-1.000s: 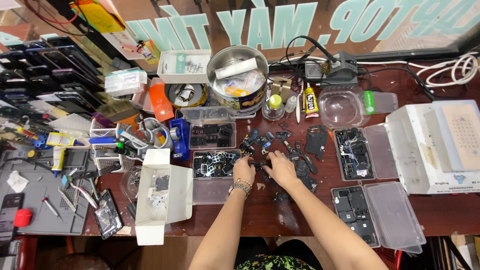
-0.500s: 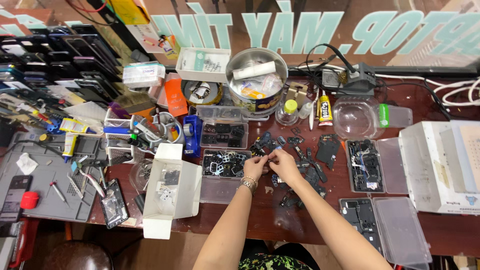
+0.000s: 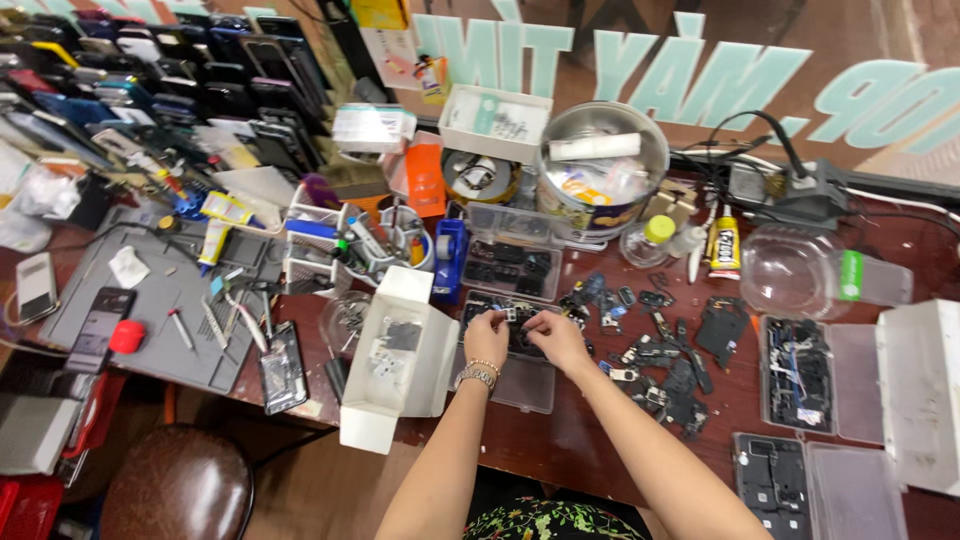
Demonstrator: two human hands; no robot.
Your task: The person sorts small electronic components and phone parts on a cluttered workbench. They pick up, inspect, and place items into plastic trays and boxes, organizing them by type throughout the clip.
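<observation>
My left hand (image 3: 487, 330), with a beaded bracelet at the wrist, and my right hand (image 3: 555, 341) meet over a clear plastic tray (image 3: 520, 380) of small dark phone parts. Both hands' fingers are pinched down among the parts; what they grip is too small to tell. A loose heap of dark phone parts (image 3: 655, 355) lies on the red-brown table just right of my right hand. An open white box (image 3: 400, 360) with a few dark parts stands left of my left hand.
A second parts tray (image 3: 510, 265) lies behind. A round metal tin (image 3: 603, 180), glue tubes (image 3: 723, 243), a clear bowl (image 3: 795, 272), more lidded trays (image 3: 800, 375) and a white case (image 3: 920, 390) are right. A grey mat (image 3: 150, 300) with tools and phones is left; a stool (image 3: 180, 490) is below.
The view has shifted left and the scene slid right. Both hands moved from the loose heap of parts leftward onto the clear tray.
</observation>
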